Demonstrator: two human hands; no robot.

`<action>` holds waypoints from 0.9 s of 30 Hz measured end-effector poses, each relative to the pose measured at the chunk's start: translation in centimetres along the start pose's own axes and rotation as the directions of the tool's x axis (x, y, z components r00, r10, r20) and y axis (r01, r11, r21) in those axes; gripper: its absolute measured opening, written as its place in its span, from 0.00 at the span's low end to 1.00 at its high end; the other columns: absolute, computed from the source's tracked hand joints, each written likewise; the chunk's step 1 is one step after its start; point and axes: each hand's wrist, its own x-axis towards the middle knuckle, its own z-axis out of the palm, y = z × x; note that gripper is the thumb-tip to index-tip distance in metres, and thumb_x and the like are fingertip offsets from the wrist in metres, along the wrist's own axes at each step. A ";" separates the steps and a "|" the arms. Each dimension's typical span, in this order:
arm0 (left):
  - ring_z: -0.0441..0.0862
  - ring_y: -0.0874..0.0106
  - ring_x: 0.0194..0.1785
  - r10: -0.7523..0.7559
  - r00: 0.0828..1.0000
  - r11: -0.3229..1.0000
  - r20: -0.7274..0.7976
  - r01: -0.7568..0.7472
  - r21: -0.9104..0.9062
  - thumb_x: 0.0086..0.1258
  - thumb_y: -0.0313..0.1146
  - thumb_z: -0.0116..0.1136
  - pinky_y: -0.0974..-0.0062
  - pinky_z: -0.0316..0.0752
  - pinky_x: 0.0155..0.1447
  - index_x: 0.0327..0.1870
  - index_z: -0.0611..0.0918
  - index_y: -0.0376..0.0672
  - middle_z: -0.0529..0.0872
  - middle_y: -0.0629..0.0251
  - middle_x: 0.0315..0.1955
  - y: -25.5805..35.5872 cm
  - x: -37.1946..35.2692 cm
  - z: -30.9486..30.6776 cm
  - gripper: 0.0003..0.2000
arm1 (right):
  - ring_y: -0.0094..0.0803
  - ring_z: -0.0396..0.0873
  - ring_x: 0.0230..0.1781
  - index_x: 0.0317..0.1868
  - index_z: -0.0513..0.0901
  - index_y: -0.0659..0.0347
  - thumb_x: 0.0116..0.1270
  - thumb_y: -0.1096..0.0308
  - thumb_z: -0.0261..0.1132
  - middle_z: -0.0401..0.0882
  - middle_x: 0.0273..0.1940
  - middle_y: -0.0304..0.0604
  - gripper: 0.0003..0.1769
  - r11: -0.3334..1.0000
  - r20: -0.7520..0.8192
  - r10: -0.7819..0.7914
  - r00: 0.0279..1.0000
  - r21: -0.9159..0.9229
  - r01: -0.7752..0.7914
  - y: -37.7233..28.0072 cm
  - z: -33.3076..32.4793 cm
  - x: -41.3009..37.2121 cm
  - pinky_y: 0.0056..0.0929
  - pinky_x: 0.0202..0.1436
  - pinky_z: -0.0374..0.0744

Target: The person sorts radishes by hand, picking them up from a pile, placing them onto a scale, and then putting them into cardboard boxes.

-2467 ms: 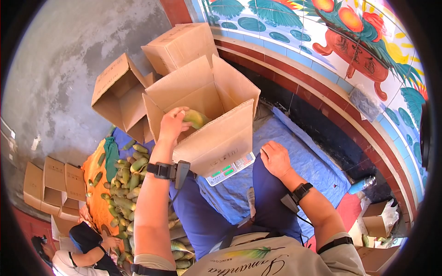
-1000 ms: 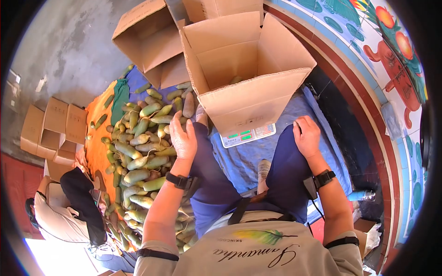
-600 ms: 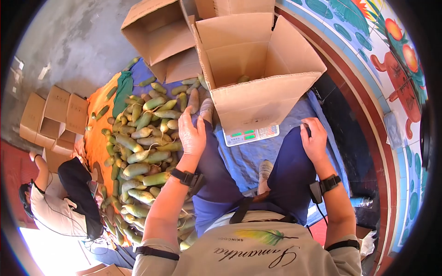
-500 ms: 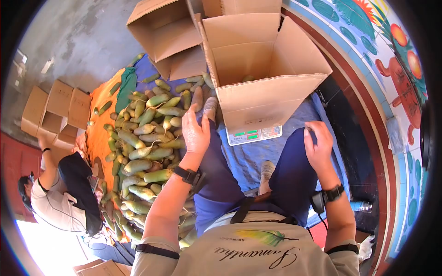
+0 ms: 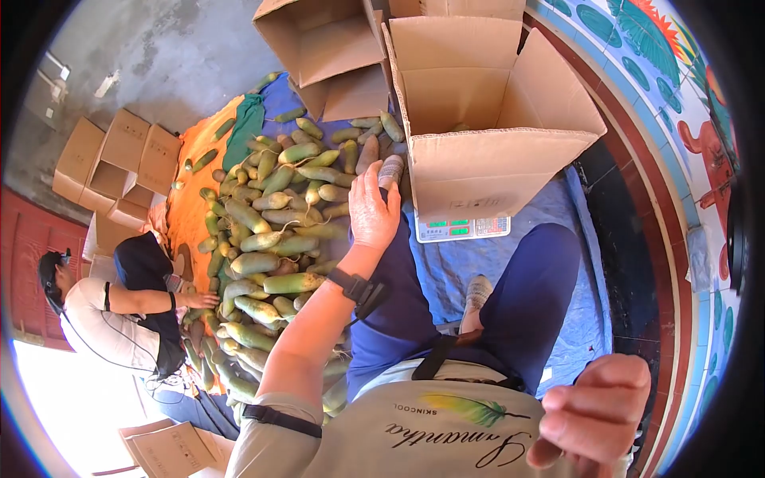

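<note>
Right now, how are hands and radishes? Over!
Left hand open, looks empty. Right hand raised, curled. Green radishes heaped leftward. Carton on scale, near wall partly hiding inside.

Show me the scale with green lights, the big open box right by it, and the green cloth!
Scale (image 5: 462, 229): head view, middle of its front panel.
Big open box (image 5: 500, 177): head view, outside of its near wall.
Green cloth (image 5: 245, 127): head view, about its middle.

I see the right hand (image 5: 598, 406) lifted off the right knee (image 5: 550, 251), fingers curled close to the camera. The left hand (image 5: 373, 211), earlier holding a radish over the carton (image 5: 490, 175), now lies spread above the left leg (image 5: 390, 279). A co-worker's hand (image 5: 199, 300) has reached the radish pile (image 5: 255, 263).
</note>
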 end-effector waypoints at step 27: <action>0.74 0.51 0.53 0.008 1.000 1.000 0.006 -0.008 0.004 0.64 0.31 0.58 0.57 0.68 0.58 0.59 0.71 0.36 0.78 0.48 0.48 0.7 0.1 0.5 0.23 | 0.29 0.82 0.29 0.61 0.72 0.41 0.70 0.70 0.62 0.79 0.41 0.40 0.22 0.980 -0.135 0.145 0.980 0.154 -0.124 -0.8 0.7 0.7 0.26 0.27 0.71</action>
